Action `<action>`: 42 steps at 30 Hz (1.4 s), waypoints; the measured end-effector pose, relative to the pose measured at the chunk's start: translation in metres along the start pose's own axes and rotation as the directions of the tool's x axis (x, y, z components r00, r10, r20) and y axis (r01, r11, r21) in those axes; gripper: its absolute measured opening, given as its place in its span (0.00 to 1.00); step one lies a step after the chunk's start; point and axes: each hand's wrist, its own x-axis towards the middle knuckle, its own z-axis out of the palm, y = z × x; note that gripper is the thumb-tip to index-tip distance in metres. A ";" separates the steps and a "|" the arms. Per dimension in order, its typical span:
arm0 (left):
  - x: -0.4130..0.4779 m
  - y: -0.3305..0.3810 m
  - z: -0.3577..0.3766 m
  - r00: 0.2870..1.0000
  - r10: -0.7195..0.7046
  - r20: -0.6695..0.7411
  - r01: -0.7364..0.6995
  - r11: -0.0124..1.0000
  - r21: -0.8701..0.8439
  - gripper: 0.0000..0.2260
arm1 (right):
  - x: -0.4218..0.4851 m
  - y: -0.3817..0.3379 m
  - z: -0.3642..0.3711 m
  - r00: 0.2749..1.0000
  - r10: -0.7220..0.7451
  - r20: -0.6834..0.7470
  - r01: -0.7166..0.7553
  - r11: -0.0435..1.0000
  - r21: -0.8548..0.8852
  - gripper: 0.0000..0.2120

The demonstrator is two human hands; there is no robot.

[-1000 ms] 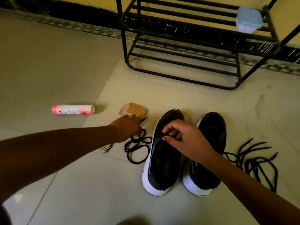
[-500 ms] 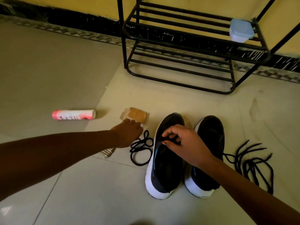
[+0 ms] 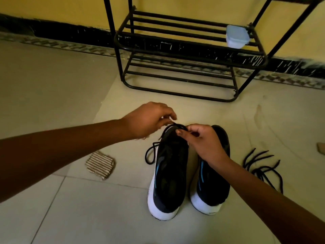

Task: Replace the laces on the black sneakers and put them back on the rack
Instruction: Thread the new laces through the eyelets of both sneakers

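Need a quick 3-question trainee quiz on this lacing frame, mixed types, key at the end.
1. True or false: both sneakers already sit on the shoe rack.
2. Which shoe do the left hand and right hand work a lace into?
A. left sneaker
B. right sneaker
C. neither
3. Fill in: the loose pile of black laces lies on the floor to the ____ of the pair.

Key
1. False: both stand on the floor in front of the rack.
2. A: both hands pinch the lace at its toe end.
3. right
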 end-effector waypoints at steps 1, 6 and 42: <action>0.000 -0.005 -0.003 1.000 -0.007 -0.001 0.007 0.997 0.074 0.10 | 0.000 -0.002 -0.006 1.000 0.024 -0.006 -0.024 0.999 0.042 0.10; -0.003 -0.016 -0.017 0.986 -0.161 -0.053 0.160 0.987 -0.019 0.07 | -0.002 -0.011 -0.031 0.992 0.118 0.038 -0.122 0.979 0.162 0.03; 0.036 0.062 0.008 0.937 -0.158 0.312 0.343 0.249 -0.906 0.16 | 0.053 -0.076 -0.091 0.951 0.293 0.099 -0.308 0.863 0.401 0.07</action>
